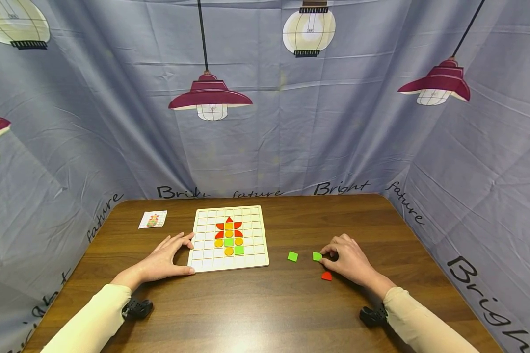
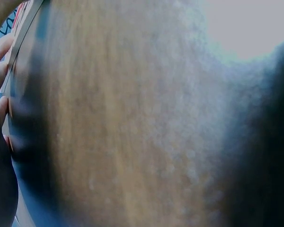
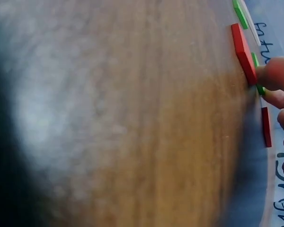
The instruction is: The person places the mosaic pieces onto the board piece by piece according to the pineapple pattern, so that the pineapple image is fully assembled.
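Note:
My left hand (image 1: 164,257) rests at the left edge of a white gridded board (image 1: 255,236), thumb and fingers spread along it. In the left wrist view, fingertips (image 2: 2,75) touch the board's side. Red, yellow and green flat pieces form a figure on the grid. With thumb and forefinger my right hand (image 1: 350,261) pinches a green square tile (image 1: 317,256) low over the table. Just in front of that hand lies a red piece (image 1: 327,276) with a curved side. Another red piece (image 3: 267,126) shows below the fingertips in the right wrist view; the hand hides it from the head view.
A second green square tile (image 1: 293,256) lies between the board and my right hand. Left of the board is a small printed card (image 1: 152,219) with a similar figure. The brown wooden table (image 1: 265,309) ends at a grey-blue patterned curtain (image 1: 291,147).

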A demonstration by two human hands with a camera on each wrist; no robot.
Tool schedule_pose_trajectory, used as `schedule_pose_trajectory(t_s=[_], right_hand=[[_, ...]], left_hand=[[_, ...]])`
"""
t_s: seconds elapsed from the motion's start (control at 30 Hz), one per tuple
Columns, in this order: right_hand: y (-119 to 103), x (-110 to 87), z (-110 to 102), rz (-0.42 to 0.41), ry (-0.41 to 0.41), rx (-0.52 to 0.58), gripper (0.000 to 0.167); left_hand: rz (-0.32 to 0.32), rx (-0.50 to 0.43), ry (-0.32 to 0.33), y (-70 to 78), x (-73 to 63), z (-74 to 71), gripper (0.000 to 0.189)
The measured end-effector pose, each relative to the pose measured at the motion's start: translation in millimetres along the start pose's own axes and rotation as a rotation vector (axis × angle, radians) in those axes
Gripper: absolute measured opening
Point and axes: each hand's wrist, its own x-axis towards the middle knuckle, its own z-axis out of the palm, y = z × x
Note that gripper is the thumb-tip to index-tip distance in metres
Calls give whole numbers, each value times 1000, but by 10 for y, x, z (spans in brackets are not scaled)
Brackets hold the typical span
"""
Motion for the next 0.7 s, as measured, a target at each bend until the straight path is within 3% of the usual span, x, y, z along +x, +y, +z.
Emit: schedule_pose_trajectory(t_s=[0.3,0.53,0.7], right_hand=[[-38,79,-23,-20,50,47,17],[-288,379,-11,-60,62,97,17],[-595,655,113,-87,22,122,17]], left_hand=[[-3,4,-2,0,-1,-1,56],[3,3,-1,5,-1,-8,56],[2,8,-2,17,1,-6,55]])
